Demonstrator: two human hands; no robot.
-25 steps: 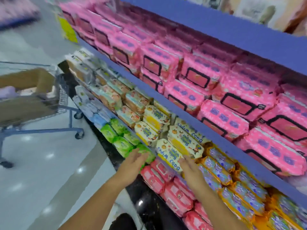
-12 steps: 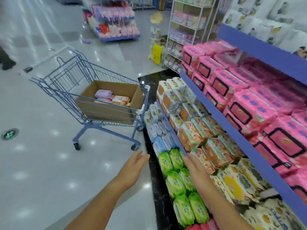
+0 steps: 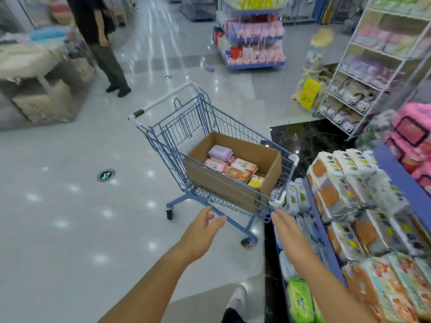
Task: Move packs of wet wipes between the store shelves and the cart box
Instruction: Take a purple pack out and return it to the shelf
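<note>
Head view: our fingers [image 3: 207,213] are straight and slightly apart, holding nothing. The left hand [image 3: 200,229] and the right hand [image 3: 289,231] have left the shelves [image 3: 401,179] and now reach toward the cart [image 3: 210,127], not touching it. Several packs of wet wipes [image 3: 235,167] lie in its box [image 3: 224,185], so we probably fetch one next

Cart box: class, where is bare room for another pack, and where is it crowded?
Bare room: between the orange pack and the right wall of the cardboard box. Crowded: the left side, where purple pack and pink pack lie close.
</note>
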